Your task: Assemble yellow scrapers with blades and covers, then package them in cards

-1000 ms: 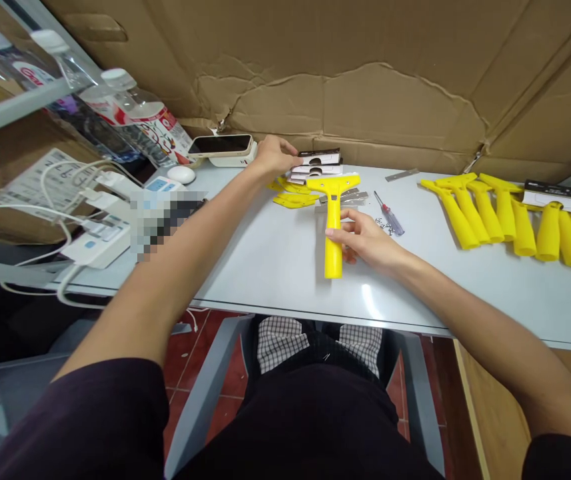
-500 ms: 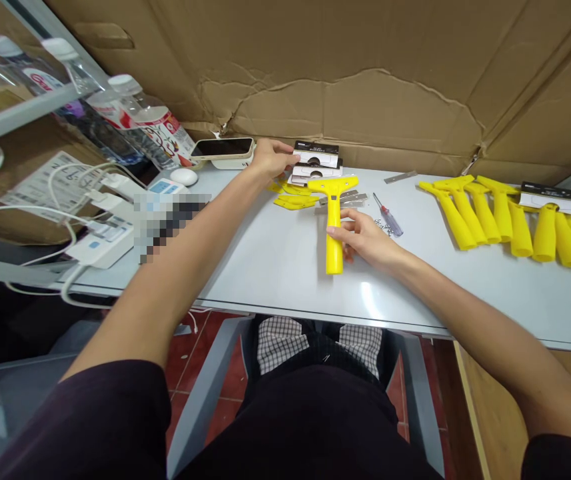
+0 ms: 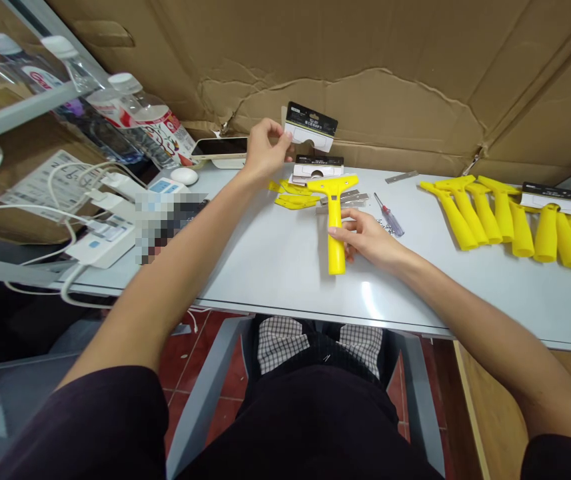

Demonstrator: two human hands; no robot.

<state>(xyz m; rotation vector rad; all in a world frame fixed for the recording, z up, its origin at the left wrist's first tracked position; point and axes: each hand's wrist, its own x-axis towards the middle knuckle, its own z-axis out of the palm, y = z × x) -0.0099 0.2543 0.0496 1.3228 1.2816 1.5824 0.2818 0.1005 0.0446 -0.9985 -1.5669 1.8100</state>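
Note:
Pinched at its left edge, a black-and-white packaging card (image 3: 310, 127) is held up by my left hand (image 3: 266, 152) at the back of the table. Below it lies a stack of similar cards (image 3: 318, 165). My right hand (image 3: 365, 237) grips the handle of a yellow scraper (image 3: 336, 227), which is upright with its wide head pointing away from me. Behind the scraper are flat yellow plastic pieces (image 3: 295, 200) and several metal blades (image 3: 355, 198). A screwdriver (image 3: 390, 217) with a clear handle lies beside small screws (image 3: 384, 227), right of my right hand.
A row of yellow scrapers (image 3: 502, 217) lies at the right, one card (image 3: 554, 199) over some. One loose blade (image 3: 402, 177) is near the back edge. At left stand a phone (image 3: 220, 147), a white mouse (image 3: 184, 176), a power strip (image 3: 100, 240) with cables and bottles (image 3: 160, 130).
My left hand has lifted the top card off the stack, raising it against the cardboard behind. My right hand and the scraper have stayed nearly still.

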